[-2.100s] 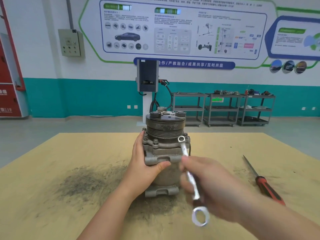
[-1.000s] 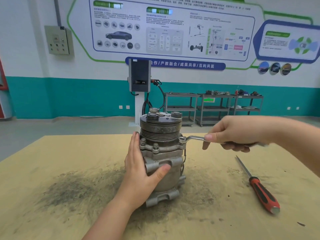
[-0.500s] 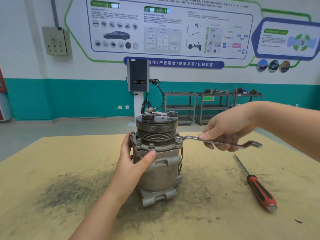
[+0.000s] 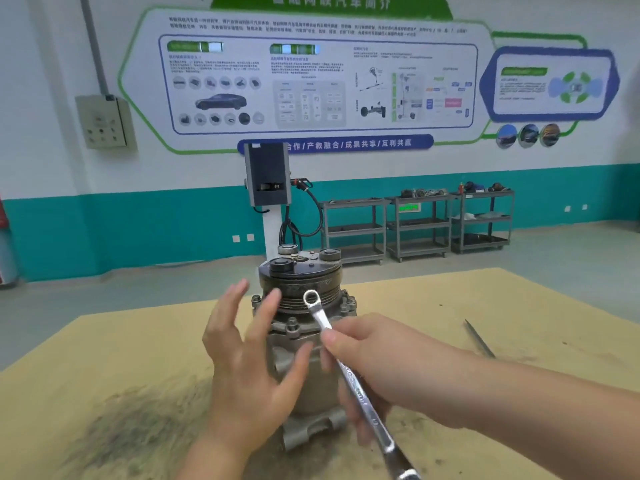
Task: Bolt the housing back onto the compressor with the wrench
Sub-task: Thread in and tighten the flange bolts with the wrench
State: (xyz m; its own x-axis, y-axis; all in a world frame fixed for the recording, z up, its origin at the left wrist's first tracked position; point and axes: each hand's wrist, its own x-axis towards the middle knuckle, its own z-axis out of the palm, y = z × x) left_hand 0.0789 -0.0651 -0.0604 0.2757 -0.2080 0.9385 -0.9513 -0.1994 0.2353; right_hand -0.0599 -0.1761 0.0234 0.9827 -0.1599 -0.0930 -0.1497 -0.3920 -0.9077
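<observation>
The compressor (image 4: 304, 341) stood upright on the desk (image 4: 121, 351), just beyond both hands, with its bolted housing (image 4: 294, 329) sitting under the ribbed pulley at the top. The wrench (image 4: 349, 372) slanted across the front of it: its upper ring end lay against the pulley grooves, above the right hand, and its lower end ran down past that hand toward the bottom edge of the view. The right hand (image 4: 377, 362) gripped the wrench around the middle of the shaft, fingers curled about it and thumb laid along the top. The left hand (image 4: 249, 355) was spread wide, fingers straight and splayed, in front of the compressor's left side; it was blurred, and whether it touched the metal could not be told. A dark smear of grime spread over the desk to the left of the left hand. Well to the right of the right hand, a thin metal blade (image 4: 479, 339) lay on the desk.
</observation>
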